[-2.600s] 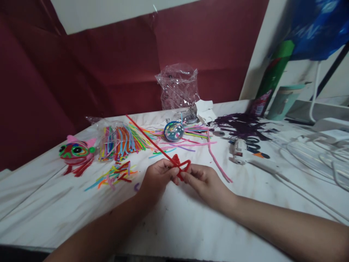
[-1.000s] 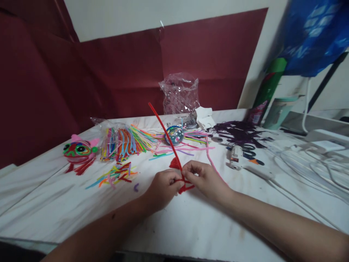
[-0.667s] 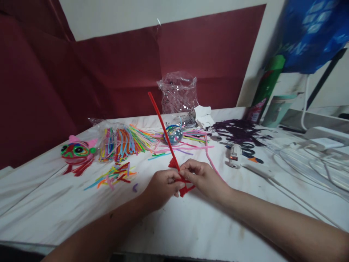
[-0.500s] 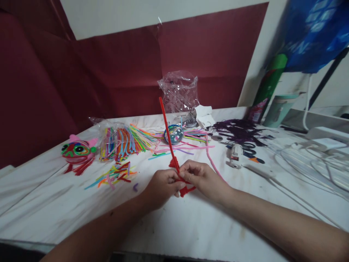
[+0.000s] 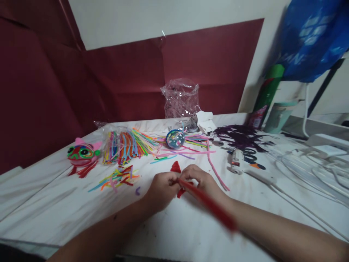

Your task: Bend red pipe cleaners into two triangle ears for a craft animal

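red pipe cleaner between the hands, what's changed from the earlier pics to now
The free end of the red pipe cleaner, which pointed up and away, has swung right and toward the wearer, now blurred. The left hand and right hand still hold it. The glue gun stayed put.

Blue bag (white markings on it), pale green cup, purple strands, clear bag before a maroon sheet

Dim, flat light; red stem streaked by blur; glare on clear bag; edges stretched.
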The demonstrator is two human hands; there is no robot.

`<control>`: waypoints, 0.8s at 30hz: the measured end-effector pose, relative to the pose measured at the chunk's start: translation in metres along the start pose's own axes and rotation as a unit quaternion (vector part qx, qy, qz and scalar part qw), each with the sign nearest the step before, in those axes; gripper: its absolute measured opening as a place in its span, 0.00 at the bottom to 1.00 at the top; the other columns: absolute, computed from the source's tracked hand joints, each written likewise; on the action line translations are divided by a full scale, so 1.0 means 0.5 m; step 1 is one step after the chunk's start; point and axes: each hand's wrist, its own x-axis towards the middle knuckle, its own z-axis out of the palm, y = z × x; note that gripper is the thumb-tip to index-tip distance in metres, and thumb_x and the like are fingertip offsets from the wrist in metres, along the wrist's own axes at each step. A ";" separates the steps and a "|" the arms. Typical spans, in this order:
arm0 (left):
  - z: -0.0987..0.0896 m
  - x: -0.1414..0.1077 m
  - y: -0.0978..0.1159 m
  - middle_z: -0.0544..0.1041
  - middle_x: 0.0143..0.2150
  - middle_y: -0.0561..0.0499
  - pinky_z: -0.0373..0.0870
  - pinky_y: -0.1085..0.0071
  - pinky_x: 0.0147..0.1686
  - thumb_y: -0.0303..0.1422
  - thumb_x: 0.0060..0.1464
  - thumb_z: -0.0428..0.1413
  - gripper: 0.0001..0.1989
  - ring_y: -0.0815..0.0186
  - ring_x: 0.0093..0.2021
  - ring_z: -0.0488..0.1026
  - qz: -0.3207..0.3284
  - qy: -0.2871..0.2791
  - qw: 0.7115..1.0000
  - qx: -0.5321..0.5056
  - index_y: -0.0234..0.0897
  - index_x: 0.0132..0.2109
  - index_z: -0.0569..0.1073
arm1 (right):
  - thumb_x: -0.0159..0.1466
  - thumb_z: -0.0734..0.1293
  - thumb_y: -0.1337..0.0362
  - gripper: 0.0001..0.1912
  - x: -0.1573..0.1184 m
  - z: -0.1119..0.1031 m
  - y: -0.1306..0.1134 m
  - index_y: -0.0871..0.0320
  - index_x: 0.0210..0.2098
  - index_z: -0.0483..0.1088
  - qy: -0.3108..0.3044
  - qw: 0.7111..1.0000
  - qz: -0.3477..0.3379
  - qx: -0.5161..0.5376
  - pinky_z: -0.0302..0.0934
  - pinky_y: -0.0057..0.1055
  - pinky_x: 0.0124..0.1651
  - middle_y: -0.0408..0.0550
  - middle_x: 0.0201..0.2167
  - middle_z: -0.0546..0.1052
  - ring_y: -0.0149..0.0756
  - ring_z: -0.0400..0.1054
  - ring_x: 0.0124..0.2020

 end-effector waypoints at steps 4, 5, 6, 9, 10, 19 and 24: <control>-0.004 0.004 0.006 0.68 0.16 0.56 0.56 0.77 0.19 0.30 0.43 0.53 0.06 0.73 0.18 0.61 0.021 0.047 0.999 0.010 0.34 0.21 0.67 | 0.56 0.61 0.75 0.10 -0.002 0.000 -0.001 0.56 0.28 0.71 0.004 0.996 -0.075 -0.044 0.59 0.35 0.41 0.49 0.30 0.70 0.38 0.63 0.38; -0.007 0.004 0.005 0.68 0.17 0.56 0.57 0.77 0.20 0.29 0.43 0.53 0.05 0.72 0.19 0.62 0.045 0.070 0.996 0.045 0.35 0.22 0.68 | 0.56 0.61 0.74 0.10 -0.002 -0.002 -0.001 0.55 0.29 0.72 0.008 0.995 -0.083 -0.049 0.59 0.36 0.42 0.49 0.31 0.71 0.39 0.63 0.39; -0.010 0.005 0.004 0.68 0.18 0.56 0.57 0.76 0.21 0.28 0.43 0.53 0.05 0.72 0.19 0.62 0.078 0.094 0.988 0.092 0.35 0.22 0.68 | 0.56 0.61 0.74 0.10 -0.002 -0.003 -0.002 0.55 0.30 0.72 0.012 0.995 -0.082 -0.048 0.58 0.36 0.42 0.49 0.32 0.71 0.39 0.63 0.39; -0.021 0.001 0.002 0.69 0.22 0.53 0.59 0.74 0.26 0.24 0.45 0.50 0.06 0.69 0.24 0.65 0.203 0.155 0.933 0.254 0.36 0.24 0.69 | 0.58 0.60 0.70 0.08 0.000 -0.007 -0.010 0.57 0.29 0.71 0.022 1.000 -0.008 -0.003 0.58 0.34 0.40 0.48 0.30 0.72 0.38 0.64 0.36; -0.025 -0.001 0.001 0.70 0.23 0.52 0.60 0.74 0.27 0.24 0.46 0.49 0.07 0.68 0.26 0.66 0.238 0.163 0.910 0.298 0.37 0.25 0.69 | 0.58 0.60 0.67 0.08 0.001 -0.007 -0.014 0.58 0.27 0.70 0.015 0.999 0.035 0.022 0.58 0.32 0.37 0.46 0.27 0.71 0.36 0.64 0.32; -0.027 -0.010 0.002 0.72 0.26 0.48 0.62 0.72 0.29 0.23 0.49 0.47 0.09 0.65 0.28 0.69 0.312 0.158 0.873 0.341 0.36 0.30 0.71 | 0.52 0.68 0.49 0.19 -0.005 0.018 -0.020 0.61 0.21 0.67 -0.082 0.938 0.214 0.261 0.53 0.25 0.28 0.42 0.18 0.71 0.27 0.60 0.21; -0.020 -0.015 0.028 0.71 0.23 0.52 0.63 0.73 0.28 0.25 0.44 0.52 0.05 0.68 0.24 0.67 0.230 0.173 0.946 0.149 0.37 0.25 0.71 | 0.52 0.67 0.49 0.21 -0.002 0.011 -0.026 0.60 0.17 0.65 -0.055 0.937 0.206 0.275 0.49 0.24 0.25 0.39 0.15 0.65 0.25 0.54 0.19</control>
